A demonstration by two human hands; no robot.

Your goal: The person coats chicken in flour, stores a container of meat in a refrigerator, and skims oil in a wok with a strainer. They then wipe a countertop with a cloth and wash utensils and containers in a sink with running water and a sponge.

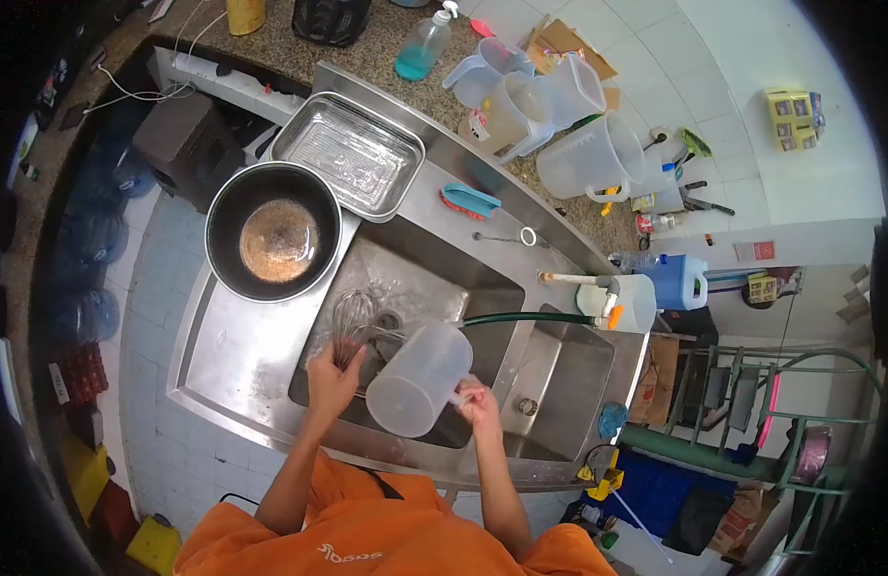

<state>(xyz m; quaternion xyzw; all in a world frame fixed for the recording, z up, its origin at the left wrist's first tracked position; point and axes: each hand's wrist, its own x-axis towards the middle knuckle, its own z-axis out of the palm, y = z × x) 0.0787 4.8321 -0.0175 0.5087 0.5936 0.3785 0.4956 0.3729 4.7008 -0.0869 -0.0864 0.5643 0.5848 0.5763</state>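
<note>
My left hand (332, 382) is closed round a wire whisk (355, 315), whose wires point up over the large basin of the steel sink (482, 271). My right hand (476, 403) grips the handle of a translucent plastic pitcher (421, 380), tilted over the same basin with its base towards me. Between the two hands, more metal wires or a rod lie partly hidden behind the pitcher. A green hose (530, 316) runs from the faucet (565, 278) into the basin, its end hidden by the pitcher.
A black pot (225, 232) with brownish residue stands at the left, beside a metal tray (350, 154). Behind are a blue brush (473, 200), a soap bottle (423, 48) and several pitchers (588, 158). A smaller basin (565, 374) lies at the right, near a blue jug (680, 281).
</note>
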